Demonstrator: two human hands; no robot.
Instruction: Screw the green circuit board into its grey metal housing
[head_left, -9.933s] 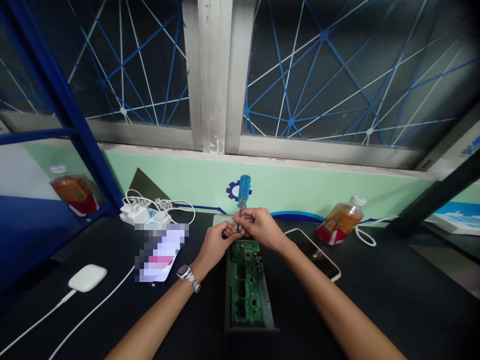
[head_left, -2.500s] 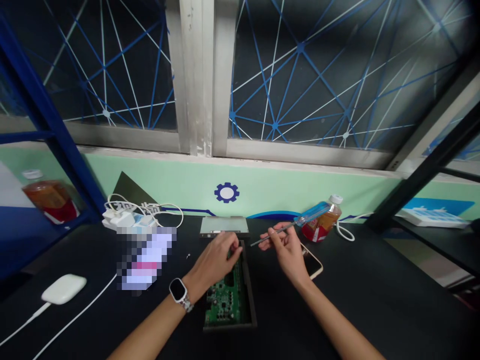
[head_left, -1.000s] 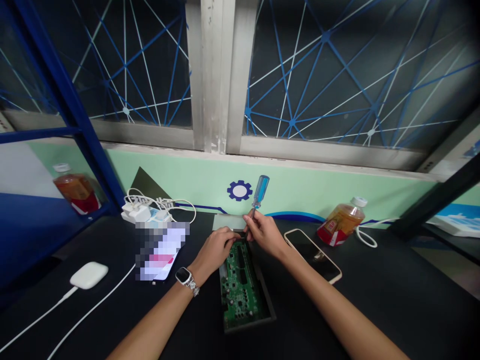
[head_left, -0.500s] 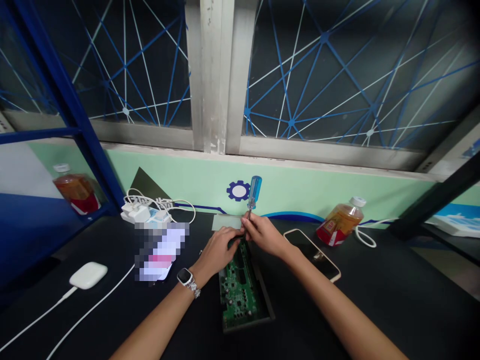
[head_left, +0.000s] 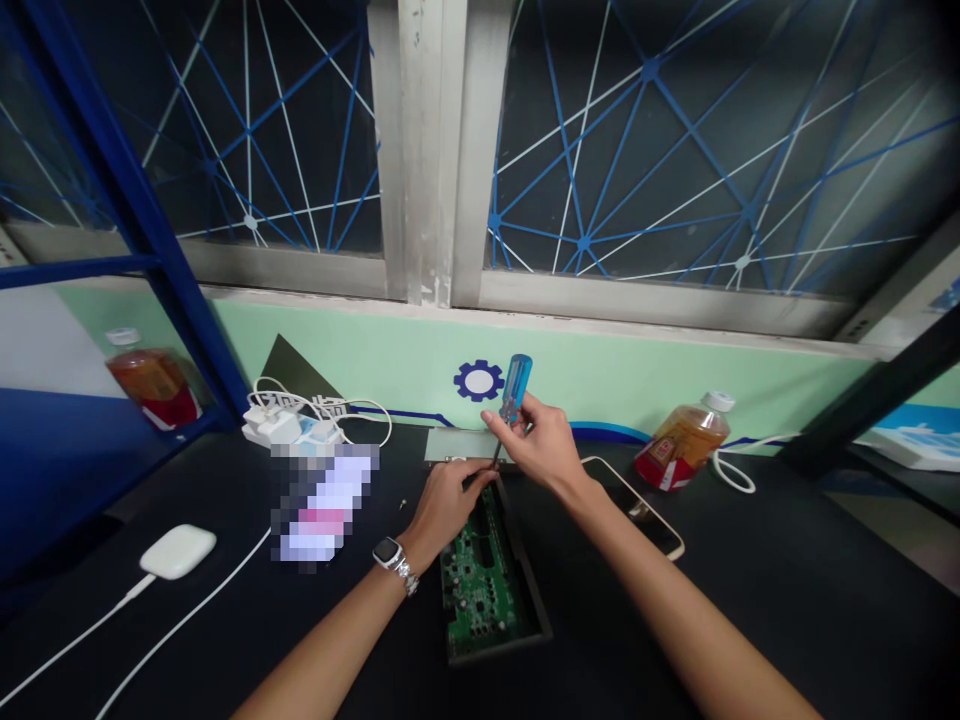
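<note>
Inside open case (head_left: 531, 585), green circuit board (head_left: 480, 590), screwdriver (head_left: 516, 388) at far end

silver watch (head_left: 388, 551) – metal-link band (head_left: 409, 577)

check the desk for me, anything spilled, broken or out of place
A tiny shiny piece, maybe a screw, lies loose on the black tabletop left of the circuit board, where it could easily get lost. Nothing looks spilled or broken.

Your black desk (head_left: 615, 630) carries a green circuit board (head_left: 484, 590) in its tray, a white case (head_left: 178, 552) left, and a phone (head_left: 645, 520) and drink bottle (head_left: 682, 445) right.
</note>
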